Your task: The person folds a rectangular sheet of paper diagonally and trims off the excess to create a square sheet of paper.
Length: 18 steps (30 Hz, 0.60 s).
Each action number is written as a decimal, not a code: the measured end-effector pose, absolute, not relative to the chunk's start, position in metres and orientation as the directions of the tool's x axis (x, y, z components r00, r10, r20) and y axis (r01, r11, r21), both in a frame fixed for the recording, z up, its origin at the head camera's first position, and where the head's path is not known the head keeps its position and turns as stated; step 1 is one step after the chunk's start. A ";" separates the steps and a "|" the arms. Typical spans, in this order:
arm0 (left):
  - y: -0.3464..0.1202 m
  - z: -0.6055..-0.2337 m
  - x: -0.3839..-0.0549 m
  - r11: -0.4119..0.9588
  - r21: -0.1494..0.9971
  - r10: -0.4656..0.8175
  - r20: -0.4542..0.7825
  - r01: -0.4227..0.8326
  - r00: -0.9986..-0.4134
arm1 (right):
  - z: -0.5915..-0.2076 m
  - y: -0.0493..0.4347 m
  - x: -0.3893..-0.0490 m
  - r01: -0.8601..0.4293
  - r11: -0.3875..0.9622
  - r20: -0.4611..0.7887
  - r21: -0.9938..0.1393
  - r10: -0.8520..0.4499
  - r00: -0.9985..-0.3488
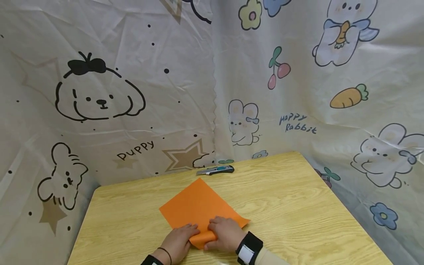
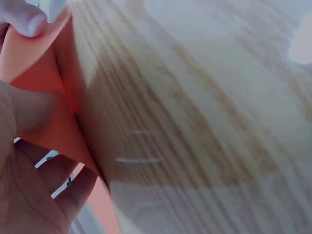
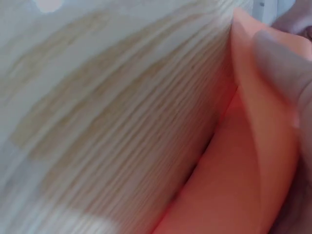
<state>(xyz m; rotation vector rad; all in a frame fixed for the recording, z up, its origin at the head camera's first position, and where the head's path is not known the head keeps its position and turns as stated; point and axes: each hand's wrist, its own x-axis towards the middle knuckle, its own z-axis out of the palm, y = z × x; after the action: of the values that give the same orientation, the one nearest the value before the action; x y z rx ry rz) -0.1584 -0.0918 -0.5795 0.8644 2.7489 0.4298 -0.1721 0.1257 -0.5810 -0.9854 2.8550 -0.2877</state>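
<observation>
A square sheet of orange paper (image 1: 198,202) lies on the table, turned so one corner points at me. That near corner bulges up in a loose curl between my hands. My left hand (image 1: 180,239) holds the curl's left side; in the left wrist view its thumb (image 2: 34,109) lies against the paper, the other fingers beyond the edge. On the right side, my right hand (image 1: 226,233) grips the curl, fingers over the top. Its thumb (image 3: 280,63) presses the raised paper near the corner in the right wrist view. Part of the paper is hidden under both hands.
A box cutter (image 1: 216,170) with a black and teal handle lies at the table's back edge, beyond the paper. The wood-grain table (image 1: 298,206) meets a printed cloth (image 1: 185,81) hanging behind and along the sides.
</observation>
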 end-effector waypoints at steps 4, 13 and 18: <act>-0.093 -0.579 -0.159 0.773 0.388 0.582 -0.121 0.502 -0.804 | -0.579 0.130 -0.168 -0.610 0.740 -0.034 -0.284 -0.643 -0.765; -0.096 -0.581 -0.161 0.744 0.442 0.579 -0.050 0.501 -0.814 | -0.569 0.145 -0.161 -0.641 0.650 0.047 -0.407 -0.686 -0.726; -0.094 -0.581 -0.162 0.724 0.500 0.557 -0.018 0.475 -0.830 | -0.570 0.151 -0.166 -0.568 0.675 0.146 -0.471 -0.576 -0.805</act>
<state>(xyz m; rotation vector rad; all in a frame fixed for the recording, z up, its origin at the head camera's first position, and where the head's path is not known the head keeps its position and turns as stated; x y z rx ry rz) -0.1619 -0.0937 -0.5812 0.8335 2.7593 0.7317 -0.1664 0.1515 -0.5695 -0.9774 2.8617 -0.7977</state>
